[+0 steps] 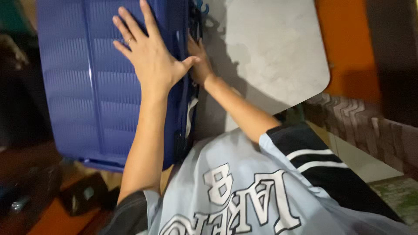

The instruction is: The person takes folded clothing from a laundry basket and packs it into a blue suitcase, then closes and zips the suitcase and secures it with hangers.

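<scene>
Blue ribbed suitcase (87, 82) under flat left hand (150, 54), right hand (199, 61) at its edge.

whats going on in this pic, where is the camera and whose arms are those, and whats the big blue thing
There is no machine here. The one picture comes from a camera worn on a person's head, looking down, so the arms and the pale blue printed shirt at the bottom belong to the wearer.

The big blue thing is a hard-shell suitcase with a ribbed lid. The left hand lies flat on the lid, fingers spread, with a ring on one finger. The right hand is at the suitcase's side edge, near its dark zipper seam; whether it grips anything there is hidden.

To the right is a grey rounded tabletop. Beyond it shows an orange surface. Dark, blurred objects lie on the floor at lower left.
</scene>
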